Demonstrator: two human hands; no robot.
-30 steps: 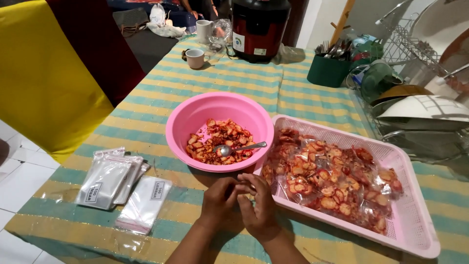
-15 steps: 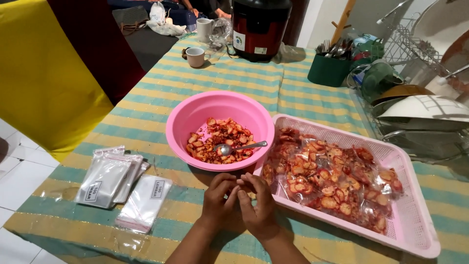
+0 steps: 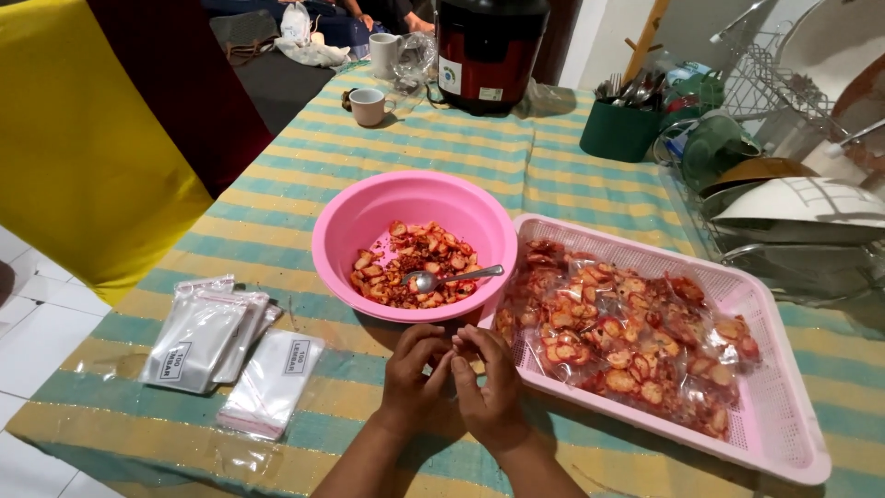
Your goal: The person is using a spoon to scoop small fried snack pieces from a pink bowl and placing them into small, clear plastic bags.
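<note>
1. The left hand [image 3: 417, 373] and the right hand [image 3: 489, 387] meet at the near edge of the table, fingertips pressed together over something small. What they pinch is hidden between the fingers, so I cannot tell what it is — possibly a small clear bag, judging by what lies around.

2. Just beyond the hands stands the round pink plastic bowl [image 3: 369, 207], holding a shallow heap of red-coated sliced chips [image 3: 406, 263]. A metal spoon [image 3: 447, 277] lies in it with its handle toward the right, resting where the right hand could take it up.

3. Touching the bowl on its right is the rectangular pink perforated plastic tray [image 3: 784, 415]. It is piled with small clear packets of the same chips [image 3: 618, 337], loosely stacked — a place, it seems, for filled packets.

4. To the left, flat on the green-and-yellow striped tablecloth [image 3: 277, 175], lie bundles of empty clear plastic bags [image 3: 207, 337], with one more bundle [image 3: 277, 378] just beside them. They lie within the left hand's reach, apart from the food.

5. Further back stand a white mug [image 3: 369, 106], a red-and-black cooker [image 3: 489, 51] and a dark green cutlery holder [image 3: 622, 129]. A wire dish rack [image 3: 793, 83] with bowls and plates stands at the right edge, well apart from the work.
</note>
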